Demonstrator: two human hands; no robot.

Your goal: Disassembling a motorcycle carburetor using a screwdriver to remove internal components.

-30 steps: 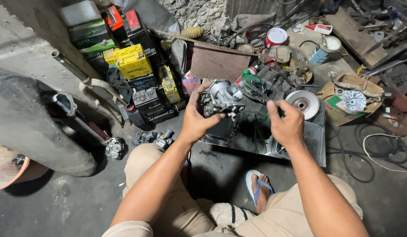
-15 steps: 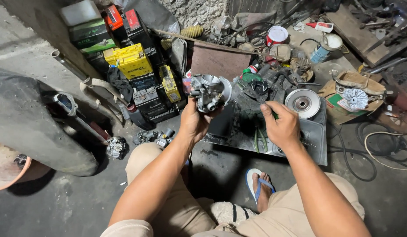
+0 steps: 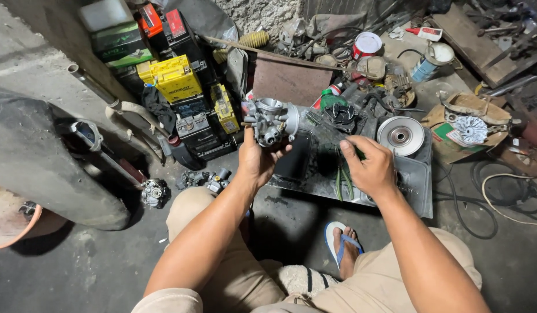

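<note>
Carburetor [image 3: 272, 120] is gripped in the left hand [image 3: 258, 159], raised over the metal tray's [image 3: 416, 188] left edge; right hand [image 3: 370, 168] is curled above the tray, its fingertips hidden, so grip can't be told.

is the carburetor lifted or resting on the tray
Lifted: the left hand holds the carburetor up, above the floor and the tray edge, not resting on anything.

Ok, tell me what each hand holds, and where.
Left hand grips the metal carburetor from underneath. Right hand closes on something green over the tray; unclear what.
</note>
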